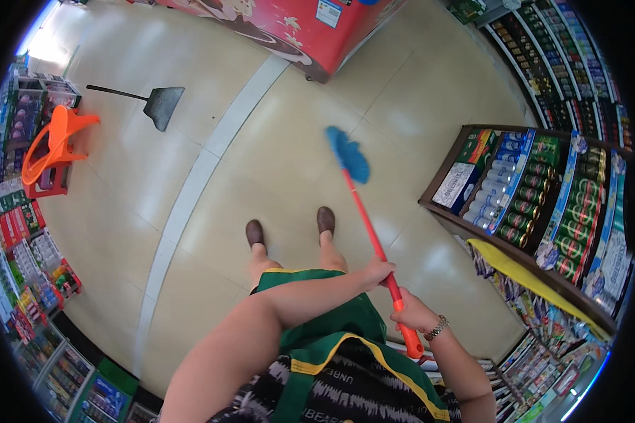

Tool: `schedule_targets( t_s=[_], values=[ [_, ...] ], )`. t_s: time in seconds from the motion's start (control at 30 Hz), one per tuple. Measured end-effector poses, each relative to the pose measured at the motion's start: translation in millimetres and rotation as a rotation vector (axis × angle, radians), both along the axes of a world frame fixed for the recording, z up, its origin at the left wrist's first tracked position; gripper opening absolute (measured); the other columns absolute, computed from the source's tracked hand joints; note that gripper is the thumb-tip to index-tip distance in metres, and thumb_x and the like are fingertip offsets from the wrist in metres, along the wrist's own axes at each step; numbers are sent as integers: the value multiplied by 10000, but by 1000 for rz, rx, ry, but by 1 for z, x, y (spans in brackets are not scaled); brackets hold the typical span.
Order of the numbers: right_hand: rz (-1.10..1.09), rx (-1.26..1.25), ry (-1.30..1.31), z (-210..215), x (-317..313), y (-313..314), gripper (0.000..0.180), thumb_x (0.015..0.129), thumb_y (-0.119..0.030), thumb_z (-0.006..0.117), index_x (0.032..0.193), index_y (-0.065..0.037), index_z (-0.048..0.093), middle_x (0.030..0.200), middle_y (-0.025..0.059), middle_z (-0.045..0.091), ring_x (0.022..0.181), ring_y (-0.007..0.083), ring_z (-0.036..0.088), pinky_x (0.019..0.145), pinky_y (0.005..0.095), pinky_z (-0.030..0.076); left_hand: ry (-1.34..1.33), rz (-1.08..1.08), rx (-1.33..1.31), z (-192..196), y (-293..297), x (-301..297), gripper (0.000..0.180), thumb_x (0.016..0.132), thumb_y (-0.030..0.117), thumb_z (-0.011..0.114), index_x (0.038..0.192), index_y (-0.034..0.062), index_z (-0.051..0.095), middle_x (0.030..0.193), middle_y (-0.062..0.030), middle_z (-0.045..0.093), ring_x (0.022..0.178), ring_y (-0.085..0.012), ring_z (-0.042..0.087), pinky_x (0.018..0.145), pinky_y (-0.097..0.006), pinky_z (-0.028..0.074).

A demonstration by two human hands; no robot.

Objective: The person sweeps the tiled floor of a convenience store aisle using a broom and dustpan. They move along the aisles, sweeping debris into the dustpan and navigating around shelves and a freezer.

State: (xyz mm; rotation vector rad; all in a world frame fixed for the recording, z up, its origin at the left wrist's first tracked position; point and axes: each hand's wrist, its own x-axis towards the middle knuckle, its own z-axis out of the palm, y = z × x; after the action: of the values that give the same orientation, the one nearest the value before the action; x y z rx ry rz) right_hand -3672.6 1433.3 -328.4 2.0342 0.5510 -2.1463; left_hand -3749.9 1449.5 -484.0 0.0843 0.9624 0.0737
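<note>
Both of my hands are closed round the red pole of a mop (366,220), which slants up and away from my body. Its blue, soft-looking head (348,156) rests on the tiled floor beyond my feet, its outline uneven. My left arm crosses in front of me, and my left hand (379,273) wraps the pole higher up. Lower down, my right hand (414,311), with a metal-banded watch at the wrist, grips near the orange-red handle end. The fingers are partly hidden behind the pole.
A dark long-handled dustpan (162,107) lies on the floor at the far left, near an orange plastic chair (62,141). A red freezer-like cabinet (289,32) stands ahead. Shelves of cans (529,190) jut out on the right; packaged goods (32,247) line the left.
</note>
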Motion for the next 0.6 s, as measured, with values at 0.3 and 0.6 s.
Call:
schedule_targets(
  t_s=[0.3, 0.6],
  values=[
    [-21, -13, 409, -5, -147, 40, 385, 706, -26, 505, 1046, -7, 328, 681, 41, 444, 481, 115, 505, 428, 233, 422, 250, 103, -67, 18, 39, -216, 158, 686, 34, 518, 778, -55, 426, 656, -126, 477, 548, -248, 538, 455, -371, 486],
    [-6, 293, 69, 85, -68, 24, 373, 681, -30, 499, 1028, 9, 368, 673, 80, 477, 466, 145, 520, 433, 264, 441, -119, -79, -177, 91, 61, -105, 111, 740, 43, 515, 809, -14, 450, 698, -101, 501, 637, -244, 542, 623, -407, 483]
  ],
)
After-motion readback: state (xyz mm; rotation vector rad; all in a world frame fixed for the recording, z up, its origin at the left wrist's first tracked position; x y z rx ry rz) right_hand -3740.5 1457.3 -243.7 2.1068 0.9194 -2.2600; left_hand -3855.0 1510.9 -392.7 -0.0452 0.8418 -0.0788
